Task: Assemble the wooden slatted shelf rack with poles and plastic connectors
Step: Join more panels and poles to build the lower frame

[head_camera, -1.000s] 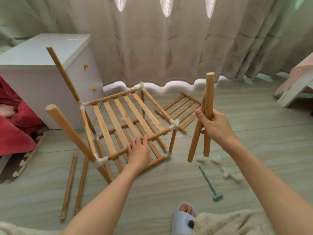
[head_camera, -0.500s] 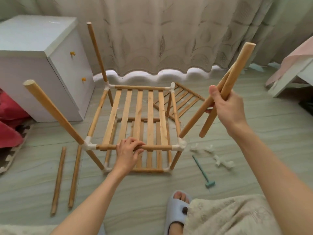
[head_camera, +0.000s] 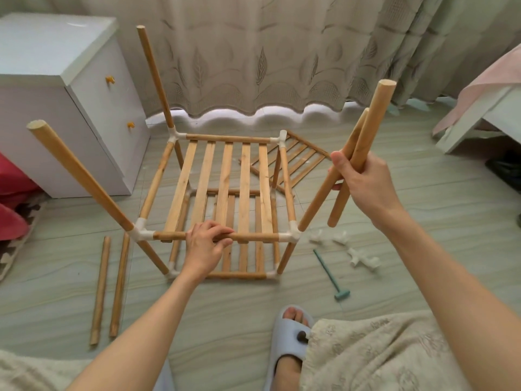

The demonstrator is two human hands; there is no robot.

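The two-tier wooden slatted rack (head_camera: 225, 176) stands on the floor, its corners joined by white plastic connectors. Two poles rise from its left corners, the near one (head_camera: 79, 173) and the far one (head_camera: 155, 77). My left hand (head_camera: 205, 244) grips the rack's near top rail. My right hand (head_camera: 363, 182) holds two loose poles (head_camera: 363, 142). The lower end of one of them sits at the near right corner connector (head_camera: 293, 234); the other hangs free beside it.
Two thin poles (head_camera: 110, 289) lie on the floor at the left. Loose white connectors (head_camera: 361, 259) and a small teal hammer (head_camera: 332, 275) lie to the right. A spare slatted panel (head_camera: 298, 162) lies behind the rack. A white cabinet (head_camera: 70, 108) stands left; my slippered foot (head_camera: 287, 337) is near.
The rack has turned square to me and settled. My right hand has tilted the two poles and brought one pole's lower end down to the near right corner connector.
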